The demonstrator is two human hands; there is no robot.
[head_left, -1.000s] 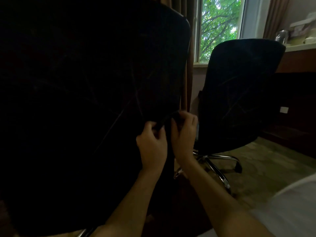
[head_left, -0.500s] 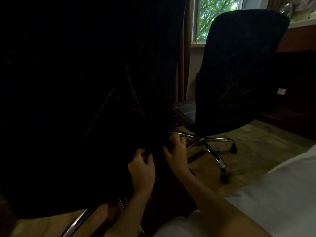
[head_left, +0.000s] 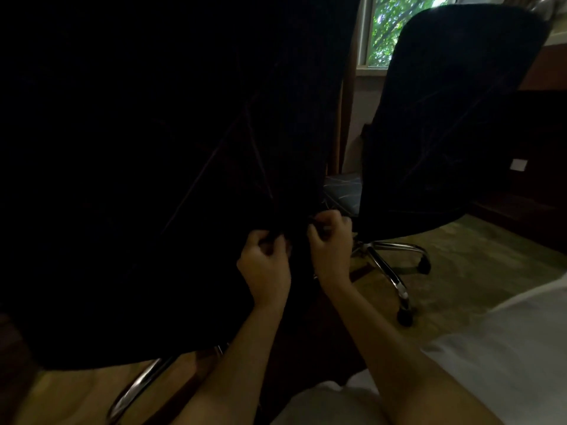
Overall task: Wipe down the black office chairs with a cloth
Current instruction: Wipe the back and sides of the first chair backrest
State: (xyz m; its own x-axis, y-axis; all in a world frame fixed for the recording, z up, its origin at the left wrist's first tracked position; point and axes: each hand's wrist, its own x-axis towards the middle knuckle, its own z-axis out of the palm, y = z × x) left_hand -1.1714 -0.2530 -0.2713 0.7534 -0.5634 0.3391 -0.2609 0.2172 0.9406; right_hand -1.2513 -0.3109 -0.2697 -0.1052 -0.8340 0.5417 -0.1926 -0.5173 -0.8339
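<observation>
Dim daylight from a window (head_left: 383, 29) with green leaves behind it barely lights this room, and most of the view is dark. Both hands meet low on the backrest of the near black chair (head_left: 147, 154), which fills the left and middle of the picture. The left hand (head_left: 265, 265) has its fingers curled in tight, thumb against them, pinching dark material at the backrest's lower right part. The right hand (head_left: 331, 243), just beside it, is curled the same way, fingertips pressed together on dark material at the backrest's right edge. Whether that material is a cloth or the chair's own covering cannot be told; it is too dark. Bare forearms run down from both hands to the lower edge of the view, with pale clothing (head_left: 506, 348) at the lower right. Under the near chair a chrome leg (head_left: 138, 384) shows above the wooden floor (head_left: 70, 391). A second black chair (head_left: 445, 111) stands farther off to the right, near the window, on a chrome star base (head_left: 392, 265) with castors, over a greenish carpet (head_left: 491, 259). Dark wooden furniture (head_left: 540, 142) lies behind it.
</observation>
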